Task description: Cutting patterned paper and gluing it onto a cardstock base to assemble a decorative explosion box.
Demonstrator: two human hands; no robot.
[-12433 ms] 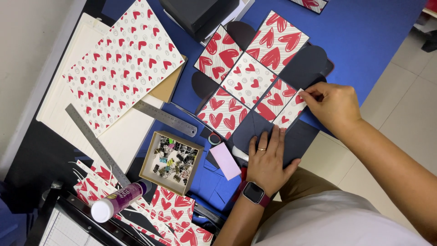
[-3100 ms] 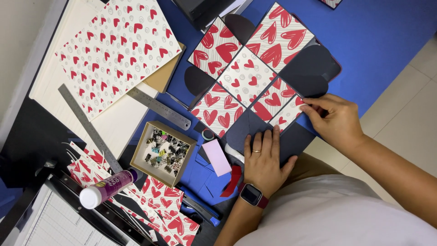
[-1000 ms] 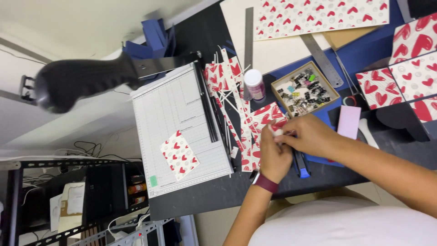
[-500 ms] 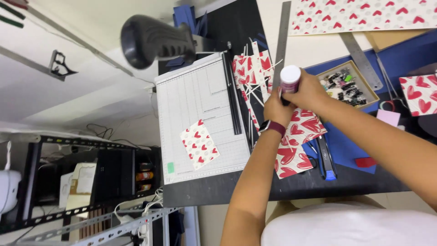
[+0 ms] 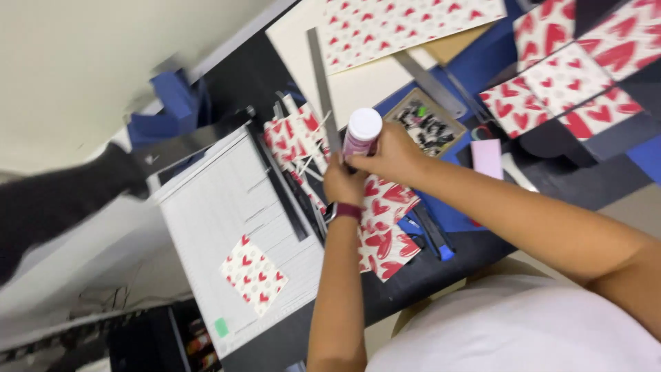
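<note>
A glue stick (image 5: 360,133) with a white cap and purple body stands upright between my hands, above a pile of red-and-white heart-patterned papers (image 5: 383,229). My right hand (image 5: 394,156) wraps around its body just under the cap. My left hand (image 5: 344,183), with a watch on its wrist, grips the lower end. Whether the cap is being turned cannot be told.
A white paper trimmer (image 5: 220,220) lies left, a small heart-patterned square (image 5: 254,276) on it. A steel ruler (image 5: 321,79), a small box of trinkets (image 5: 427,127), a pink note pad (image 5: 487,158) and a flat cross of heart panels (image 5: 566,77) lie beyond. A blue tool (image 5: 428,235) sits by the desk edge.
The view has swung from the heart-panel cross to the trimmer side. My hands went to the paper pile, took up the glue stick, and now both grip it.
</note>
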